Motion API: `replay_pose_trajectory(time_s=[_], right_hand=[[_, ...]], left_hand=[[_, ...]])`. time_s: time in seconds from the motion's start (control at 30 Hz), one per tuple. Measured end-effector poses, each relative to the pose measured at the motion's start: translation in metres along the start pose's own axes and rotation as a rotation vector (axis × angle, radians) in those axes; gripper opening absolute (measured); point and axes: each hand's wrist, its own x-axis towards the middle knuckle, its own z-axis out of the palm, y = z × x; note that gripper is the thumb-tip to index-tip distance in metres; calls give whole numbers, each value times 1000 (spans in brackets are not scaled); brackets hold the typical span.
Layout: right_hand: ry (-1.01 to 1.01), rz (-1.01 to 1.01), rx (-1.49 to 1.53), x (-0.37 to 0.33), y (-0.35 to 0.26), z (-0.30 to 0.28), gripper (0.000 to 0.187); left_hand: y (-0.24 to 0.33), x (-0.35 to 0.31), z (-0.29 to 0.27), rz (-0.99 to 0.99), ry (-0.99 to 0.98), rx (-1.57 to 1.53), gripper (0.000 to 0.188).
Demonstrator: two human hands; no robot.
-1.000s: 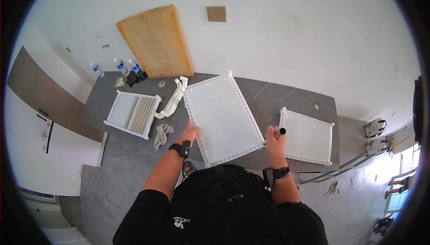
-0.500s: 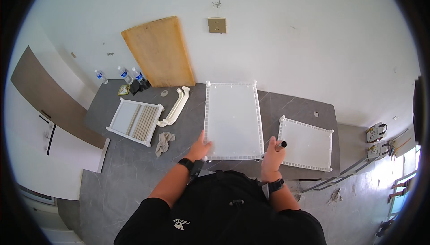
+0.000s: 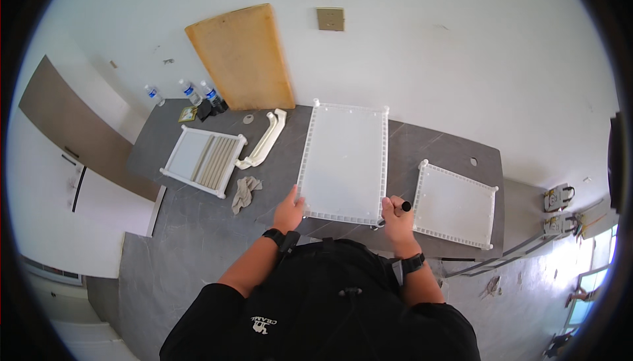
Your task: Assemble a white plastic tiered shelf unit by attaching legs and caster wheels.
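Observation:
In front of me on the grey table lies a large white rectangular plastic panel (image 3: 346, 160) with a slotted rim and corner knobs. My left hand (image 3: 288, 212) grips its near left edge, thumb up along the rim. By the near right corner, my right hand (image 3: 397, 222) is closed around a black-handled tool (image 3: 406, 207). The tool's handle end sticks out above the fist; its working end is mostly hidden, so its kind is unclear. A smaller white panel (image 3: 455, 203) lies to the right of this hand.
On the left of the grey table (image 3: 409, 138) are a white frame with beige slats (image 3: 206, 160), curved cream plastic pieces (image 3: 265, 142) and a crumpled cloth (image 3: 246, 193). Farther back stand water bottles (image 3: 190, 92) and a wooden board (image 3: 244, 58) leaning on the wall.
My right hand has moved left, in against the large panel's near right corner, with the tool still in it. The panel is turned slightly. The whole view has tilted, shifting the scene upward.

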Motion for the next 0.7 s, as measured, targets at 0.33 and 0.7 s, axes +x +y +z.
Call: replay_pose_trajectory(time_s=[0.33,0.7], right_hand=[[-576,-8,29,26,-17,-35,31],[440,-92,124,-2,44,36,21]], left_hand=[[-18,12,17,139,-49,-196,73],[-20,15,24,132,-74,-370,77]])
